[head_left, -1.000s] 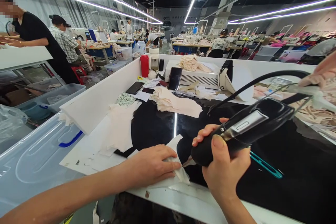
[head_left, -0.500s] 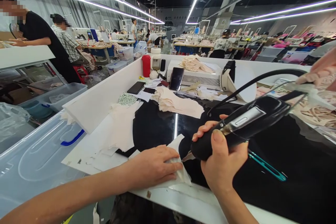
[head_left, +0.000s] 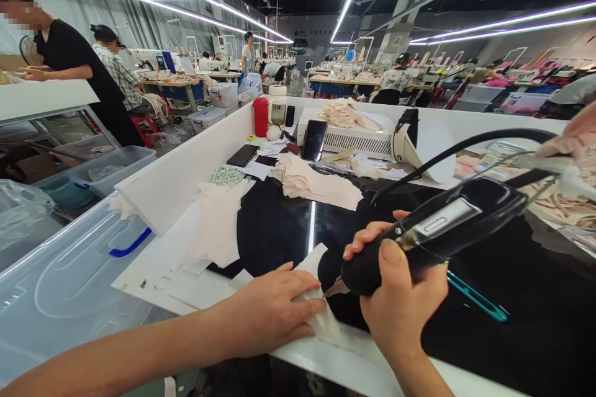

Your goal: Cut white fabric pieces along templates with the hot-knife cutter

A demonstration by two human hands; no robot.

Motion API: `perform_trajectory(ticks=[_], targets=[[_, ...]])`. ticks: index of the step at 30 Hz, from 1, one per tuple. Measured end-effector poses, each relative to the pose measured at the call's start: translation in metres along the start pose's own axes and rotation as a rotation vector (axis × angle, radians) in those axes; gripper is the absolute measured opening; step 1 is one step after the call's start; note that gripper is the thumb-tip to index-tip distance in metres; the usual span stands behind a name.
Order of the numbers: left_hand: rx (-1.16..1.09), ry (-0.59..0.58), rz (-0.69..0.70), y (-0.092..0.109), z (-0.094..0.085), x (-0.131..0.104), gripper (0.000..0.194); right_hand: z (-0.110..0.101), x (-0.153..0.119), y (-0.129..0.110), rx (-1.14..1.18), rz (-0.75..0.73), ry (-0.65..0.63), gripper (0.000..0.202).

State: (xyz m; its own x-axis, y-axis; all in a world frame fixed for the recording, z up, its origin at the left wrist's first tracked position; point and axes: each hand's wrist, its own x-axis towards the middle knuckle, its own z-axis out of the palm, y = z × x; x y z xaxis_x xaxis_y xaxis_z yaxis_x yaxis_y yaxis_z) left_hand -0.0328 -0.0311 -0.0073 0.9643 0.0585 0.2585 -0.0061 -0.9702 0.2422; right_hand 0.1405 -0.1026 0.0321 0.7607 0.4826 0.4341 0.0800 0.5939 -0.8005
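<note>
My right hand [head_left: 400,298] grips a black corded hand tool [head_left: 437,229], its metal tip pointing down-left at a pale piece of fabric [head_left: 321,316] near the table's front edge. My left hand [head_left: 267,307] lies flat on that fabric, fingers apart, pressing it onto the glossy black tabletop [head_left: 512,322]. The tool's black cable [head_left: 465,146] arcs up and right. A teal thread snipper [head_left: 477,298] lies on the black surface just right of my right hand.
A stack of cream fabric pieces [head_left: 311,183] lies mid-table, more pale pieces [head_left: 216,223] at left. Phones [head_left: 313,139], a red bottle [head_left: 260,116] and a white box [head_left: 354,136] stand at the back. A clear lidded bin [head_left: 60,279] sits left. Another person's hand [head_left: 575,133] is at right.
My hands and the tool have shifted slightly toward the table's front edge with the fabric piece; the grip is the same.
</note>
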Motion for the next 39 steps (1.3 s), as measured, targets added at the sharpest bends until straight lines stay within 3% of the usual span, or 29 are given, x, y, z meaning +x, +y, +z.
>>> perform_trajectory(ticks=[3, 7, 12, 17, 24, 39], targets=[[-0.034, 0.035, 0.015, 0.001, -0.005, 0.000, 0.033, -0.002, -0.003, -0.003, 0.009, 0.002, 0.004, 0.042], [-0.064, 0.119, 0.089, -0.017, -0.011, 0.011, 0.030, -0.002, -0.004, -0.004, 0.024, -0.003, 0.007, 0.042], [-0.133, 0.013, 0.205, -0.047, -0.014, 0.031, 0.030, 0.000, -0.004, -0.004, 0.026, 0.001, 0.001, 0.041], [-0.125, -0.049, 0.210, -0.060, -0.015, 0.034, 0.030, -0.003, -0.004, -0.002, 0.026, -0.002, 0.007, 0.042], [-0.090, -0.031, 0.191, -0.065, -0.020, 0.023, 0.031, -0.001, -0.001, 0.000, 0.010, -0.021, -0.005, 0.040], [0.196, -0.158, 0.288, -0.050, -0.034, 0.017, 0.042, 0.001, -0.001, 0.000, -0.013, -0.030, -0.004, 0.042]])
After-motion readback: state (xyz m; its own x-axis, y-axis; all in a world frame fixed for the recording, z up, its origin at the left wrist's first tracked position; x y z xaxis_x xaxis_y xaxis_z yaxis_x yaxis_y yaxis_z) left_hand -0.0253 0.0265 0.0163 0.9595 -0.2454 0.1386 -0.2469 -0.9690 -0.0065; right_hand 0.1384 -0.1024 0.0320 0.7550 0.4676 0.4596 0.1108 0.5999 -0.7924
